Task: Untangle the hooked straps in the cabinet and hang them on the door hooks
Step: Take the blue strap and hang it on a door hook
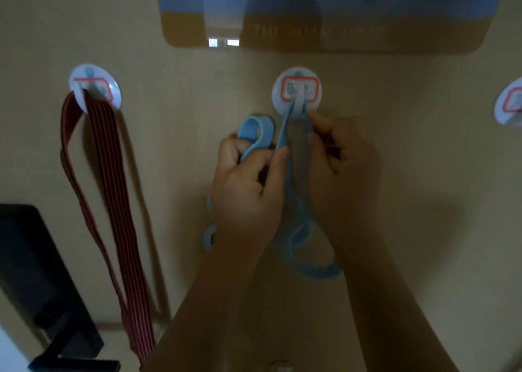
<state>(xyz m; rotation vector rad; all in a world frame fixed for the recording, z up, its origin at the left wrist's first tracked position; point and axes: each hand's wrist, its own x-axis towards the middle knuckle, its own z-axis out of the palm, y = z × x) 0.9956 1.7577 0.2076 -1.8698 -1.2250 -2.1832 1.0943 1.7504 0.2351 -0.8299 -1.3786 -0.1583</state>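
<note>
A light blue strap (284, 130) runs up over the middle round white door hook (296, 90). My left hand (248, 185) grips a folded loop of it just left of the hook, thumb against the strap. My right hand (341, 168) pinches the strap's other side directly under the hook. More blue loops (310, 267) dangle below both hands. A red and black striped strap (113, 190) hangs from the left door hook (94, 87), apart from both hands.
A third round hook (511, 103) shows at the right edge with nothing visible on it. A blue and tan poster (324, 10) is stuck above the hooks. A black door lock with a handle (48, 292) sits at the lower left.
</note>
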